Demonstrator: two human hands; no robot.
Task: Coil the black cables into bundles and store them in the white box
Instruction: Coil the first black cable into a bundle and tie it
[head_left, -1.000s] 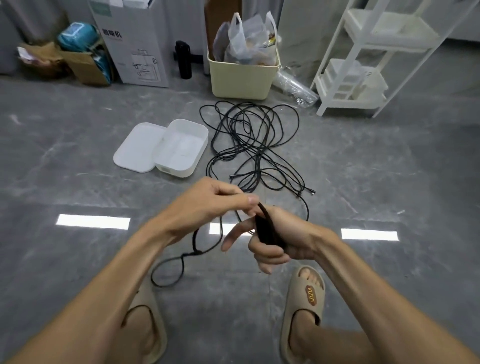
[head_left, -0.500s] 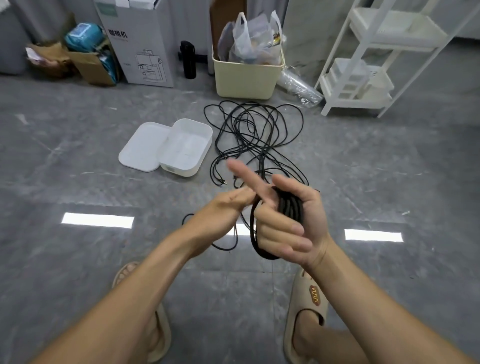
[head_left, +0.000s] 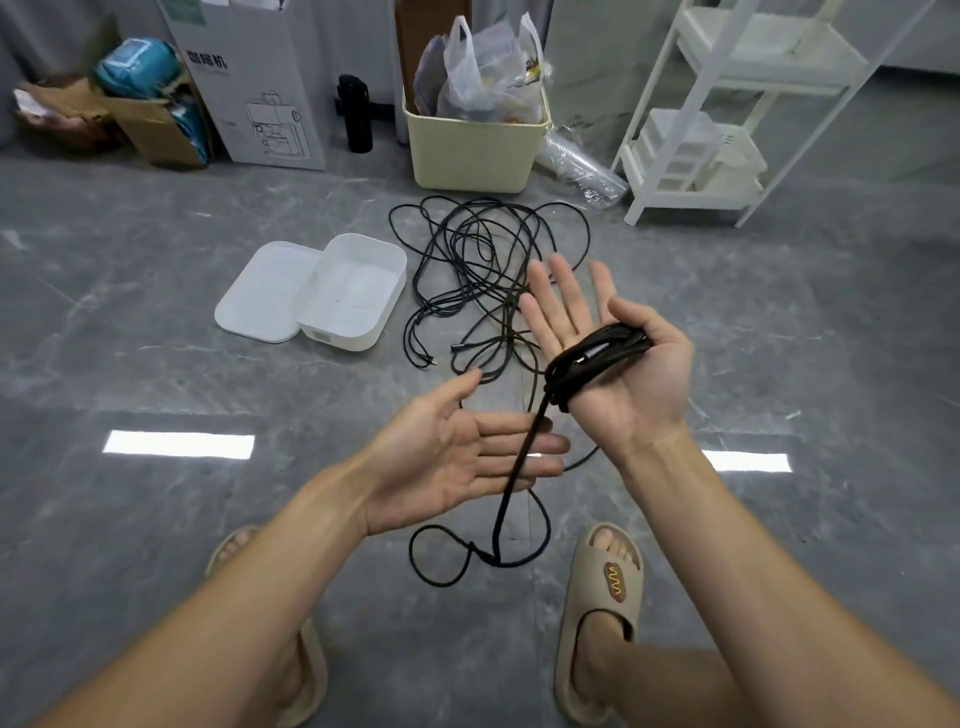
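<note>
The right hand (head_left: 613, 358) is palm up with its fingers straight and spread; a coil (head_left: 597, 358) of black cable is wound around the palm, the thumb lying over it. A loose strand hangs from the coil across the left hand (head_left: 467, 457), whose grip is apart, fingers flat and holding nothing. The strand loops on the floor (head_left: 156, 545) between the slippers. More cables (head_left: 478, 270) lie tangled just right of the box (head_left: 353, 296), open with its lid (head_left: 265, 296) alongside.
</note>
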